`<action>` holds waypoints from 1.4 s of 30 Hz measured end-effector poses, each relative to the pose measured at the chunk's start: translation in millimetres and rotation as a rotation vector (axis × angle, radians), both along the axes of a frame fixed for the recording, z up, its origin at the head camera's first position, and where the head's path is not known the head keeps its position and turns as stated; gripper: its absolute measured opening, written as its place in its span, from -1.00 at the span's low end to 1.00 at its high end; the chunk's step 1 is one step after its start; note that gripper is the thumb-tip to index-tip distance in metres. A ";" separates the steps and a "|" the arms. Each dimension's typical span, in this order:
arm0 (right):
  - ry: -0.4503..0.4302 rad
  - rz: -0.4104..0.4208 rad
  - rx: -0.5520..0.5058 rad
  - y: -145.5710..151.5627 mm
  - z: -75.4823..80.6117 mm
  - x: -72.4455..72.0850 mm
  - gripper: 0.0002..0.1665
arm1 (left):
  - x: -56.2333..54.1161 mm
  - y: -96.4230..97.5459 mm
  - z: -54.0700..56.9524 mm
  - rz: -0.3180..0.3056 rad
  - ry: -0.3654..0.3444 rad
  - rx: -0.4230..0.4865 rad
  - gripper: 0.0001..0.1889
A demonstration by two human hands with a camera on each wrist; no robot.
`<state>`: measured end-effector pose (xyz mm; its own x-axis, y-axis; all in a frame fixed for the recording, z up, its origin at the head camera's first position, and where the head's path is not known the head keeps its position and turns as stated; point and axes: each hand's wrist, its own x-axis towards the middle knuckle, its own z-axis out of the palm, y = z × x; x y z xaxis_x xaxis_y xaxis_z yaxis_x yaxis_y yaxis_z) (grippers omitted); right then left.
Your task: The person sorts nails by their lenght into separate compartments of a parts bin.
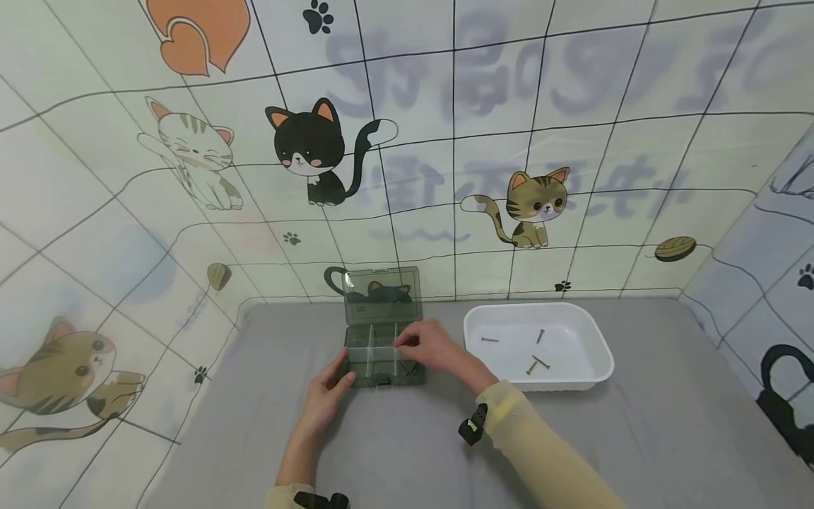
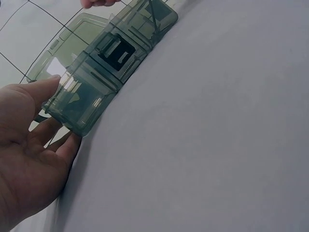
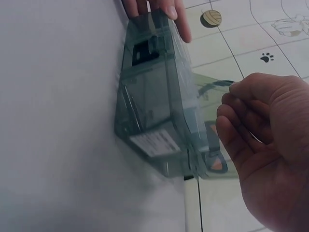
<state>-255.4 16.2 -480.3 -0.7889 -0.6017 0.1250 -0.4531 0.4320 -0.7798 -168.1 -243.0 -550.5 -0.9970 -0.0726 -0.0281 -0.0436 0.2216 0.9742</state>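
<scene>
We see the translucent green box (image 1: 385, 379) on the left of the grey table (image 1: 655, 424), its lid (image 1: 382, 295) raised on the far side. Our left hand (image 1: 326, 392) clamps the box's left end, thumb at the near corner and fingers along the side. Our right hand (image 1: 432, 348) hangs over the box's right half, thumb and fingertips curled together; we cannot tell whether anything sits between them. Through the near wall we see a thin dark piece (image 3: 131, 104) in the right near compartment. To the right, well apart from our left hand, the white tray (image 1: 604, 360) holds four screws (image 1: 540, 336).
</scene>
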 end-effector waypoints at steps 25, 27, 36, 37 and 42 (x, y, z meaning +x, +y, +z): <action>0.043 -0.183 -0.032 91.5 2.8 -2.4 -0.83 | 1.7 -7.1 0.1 -0.010 -0.021 -0.033 -0.41; 0.040 -0.189 -0.026 96.7 0.2 -1.9 -0.83 | 2.0 -7.0 0.1 -0.007 -0.026 -0.041 -0.41; 0.028 -0.262 0.012 130.3 -7.4 -3.6 -0.84 | 2.8 -1.9 1.0 -0.022 -0.040 -0.023 -0.40; 0.023 -0.273 0.020 135.4 -8.0 -4.2 -0.84 | 2.4 -1.3 1.1 -0.022 -0.041 -0.018 -0.40; 0.012 -0.333 0.048 162.1 -10.7 -7.2 -0.82 | 1.9 -0.4 1.7 -0.024 -0.040 -0.031 -0.40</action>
<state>-262.6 178.3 -490.9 -0.9418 -0.3165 0.1132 -0.2898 0.5942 -0.7503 -166.2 -243.4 -548.7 -0.9966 -0.0500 -0.0659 -0.0765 0.2529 0.9645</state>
